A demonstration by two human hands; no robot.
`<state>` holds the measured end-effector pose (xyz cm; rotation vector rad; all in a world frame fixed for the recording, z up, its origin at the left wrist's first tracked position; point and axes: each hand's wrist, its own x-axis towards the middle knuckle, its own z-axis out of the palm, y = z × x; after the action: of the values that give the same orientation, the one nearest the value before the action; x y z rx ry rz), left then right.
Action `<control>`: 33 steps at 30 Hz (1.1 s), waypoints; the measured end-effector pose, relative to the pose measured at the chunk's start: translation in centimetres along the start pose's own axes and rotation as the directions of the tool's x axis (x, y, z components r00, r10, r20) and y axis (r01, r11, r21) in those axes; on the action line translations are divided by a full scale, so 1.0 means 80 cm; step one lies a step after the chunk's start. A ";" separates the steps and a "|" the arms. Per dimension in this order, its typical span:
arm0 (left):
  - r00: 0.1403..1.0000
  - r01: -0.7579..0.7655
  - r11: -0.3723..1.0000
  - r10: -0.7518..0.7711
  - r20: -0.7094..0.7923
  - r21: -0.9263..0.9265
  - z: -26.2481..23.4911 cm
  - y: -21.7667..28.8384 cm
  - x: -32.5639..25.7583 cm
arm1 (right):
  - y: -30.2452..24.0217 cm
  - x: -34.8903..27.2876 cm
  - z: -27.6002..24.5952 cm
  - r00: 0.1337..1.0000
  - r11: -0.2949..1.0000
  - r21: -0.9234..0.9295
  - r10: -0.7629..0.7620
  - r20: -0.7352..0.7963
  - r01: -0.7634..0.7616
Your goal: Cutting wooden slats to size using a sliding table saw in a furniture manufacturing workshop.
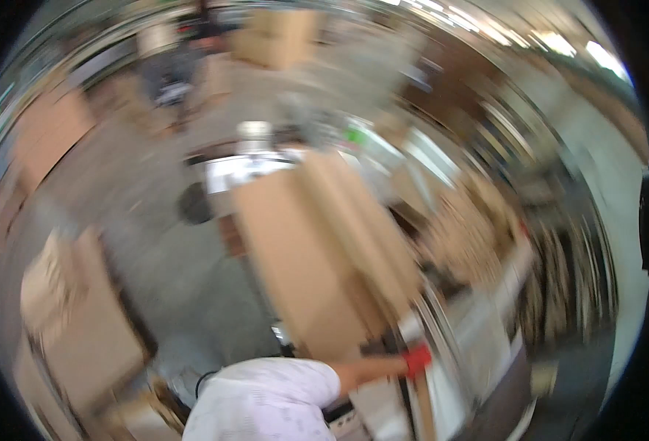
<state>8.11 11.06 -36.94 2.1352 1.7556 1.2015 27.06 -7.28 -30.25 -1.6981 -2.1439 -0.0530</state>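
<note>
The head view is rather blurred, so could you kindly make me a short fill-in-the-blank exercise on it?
The colour covering the outstretched hand is ____.
The shirt sleeve is mostly ____ in colour.
The row of ceiling lights shines at the picture's upper ____ side.

Missing words: red; white; right.

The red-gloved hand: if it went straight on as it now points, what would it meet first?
Probably the grey rail, just right of the red-gloved hand; blur and unclear depth hide whether they already touch.
</note>
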 end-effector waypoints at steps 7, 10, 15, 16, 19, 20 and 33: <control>0.939 -0.294 0.955 0.283 0.195 0.029 -0.097 0.025 0.019 | 0.010 -0.337 -0.112 0.402 0.370 -0.184 0.897 -0.185 -0.911; 0.885 -0.279 0.959 0.236 0.401 0.051 -0.106 0.039 0.026 | -0.009 -0.353 -0.106 0.416 0.404 -0.106 0.860 -0.296 -0.909; 0.852 -0.328 0.939 0.244 0.463 0.109 -0.112 0.030 0.014 | -0.007 -0.341 -0.130 0.131 0.115 -0.065 0.793 -0.596 -0.991; 0.854 -0.332 0.940 0.265 0.448 0.076 -0.111 0.027 0.014 | -0.003 -0.345 -0.139 0.156 0.100 -0.122 0.726 -0.669 -0.988; 0.854 -0.346 0.935 0.277 0.440 0.083 -0.109 0.026 0.014 | 0.018 -0.357 -0.156 -0.112 -0.155 -0.048 0.865 -0.488 -0.987; 0.859 -0.366 0.921 0.278 0.430 0.136 -0.108 0.027 0.012 | 0.027 -0.366 -0.161 -0.148 -0.146 0.033 0.914 -0.376 -0.989; 0.854 -0.346 0.934 0.276 0.440 0.087 -0.112 0.031 0.010 | 0.148 -0.369 -0.192 -0.004 0.043 0.111 0.922 -0.387 -0.993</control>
<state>4.31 7.65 -29.11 2.6073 1.3946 0.5795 47.89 -35.72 -28.49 -2.6555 -0.2249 -0.1651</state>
